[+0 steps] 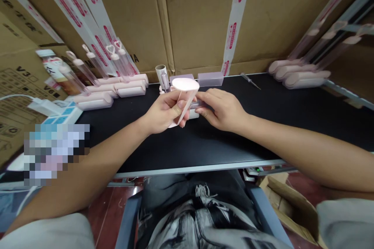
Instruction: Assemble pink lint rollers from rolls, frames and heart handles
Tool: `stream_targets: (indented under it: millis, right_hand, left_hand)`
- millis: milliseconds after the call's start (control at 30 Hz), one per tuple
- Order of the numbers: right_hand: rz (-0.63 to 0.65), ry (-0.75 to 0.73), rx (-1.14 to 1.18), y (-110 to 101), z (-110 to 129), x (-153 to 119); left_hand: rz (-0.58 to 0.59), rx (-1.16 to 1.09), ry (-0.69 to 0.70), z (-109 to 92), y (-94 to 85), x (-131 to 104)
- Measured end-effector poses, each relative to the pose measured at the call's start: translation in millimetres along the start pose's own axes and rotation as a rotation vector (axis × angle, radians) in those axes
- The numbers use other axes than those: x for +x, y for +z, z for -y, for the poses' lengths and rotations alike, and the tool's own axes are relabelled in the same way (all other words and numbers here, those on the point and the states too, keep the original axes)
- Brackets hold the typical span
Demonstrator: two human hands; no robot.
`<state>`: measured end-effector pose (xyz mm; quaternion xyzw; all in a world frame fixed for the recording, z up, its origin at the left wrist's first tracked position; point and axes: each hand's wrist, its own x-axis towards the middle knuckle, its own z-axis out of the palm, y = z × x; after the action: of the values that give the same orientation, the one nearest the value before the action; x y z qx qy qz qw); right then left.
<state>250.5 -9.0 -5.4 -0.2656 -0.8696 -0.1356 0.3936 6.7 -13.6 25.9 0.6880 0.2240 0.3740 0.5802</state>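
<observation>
My left hand (pixel 168 112) is wrapped round a pale pink plastic piece (pixel 187 85) with a rounded end, held tilted above the black table mat (pixel 216 144). Close beside it on the right, my right hand (pixel 220 109) pinches a short clear part (pixel 198 104) against the pink piece. My fingers partly cover where the two meet. A small white cylindrical shape (pixel 193 114) shows just below the clear part; what it belongs to is hidden.
Pink assemblies with clear tubes (pixel 95 100) stand at the left, and more (pixel 306 79) at the right. Behind my hands are a white cup (pixel 161 73) and a lilac block (pixel 210 79). A screwdriver (pixel 250 80) lies back right. A power strip (pixel 62 114) sits left.
</observation>
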Motion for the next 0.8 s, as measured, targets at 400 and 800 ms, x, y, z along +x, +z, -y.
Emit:
stream_targets:
  millis: [400,800]
  right_hand:
    - [-0.078,-0.169,0.054,-6,-12,6]
    - [-0.222,-0.268,0.009,-2,-20,15]
  left_hand:
    - [0.159,-0.236,-0.036,4,-2.1,-4]
    - [0.182,-0.410,-0.004,1,8.1,-3]
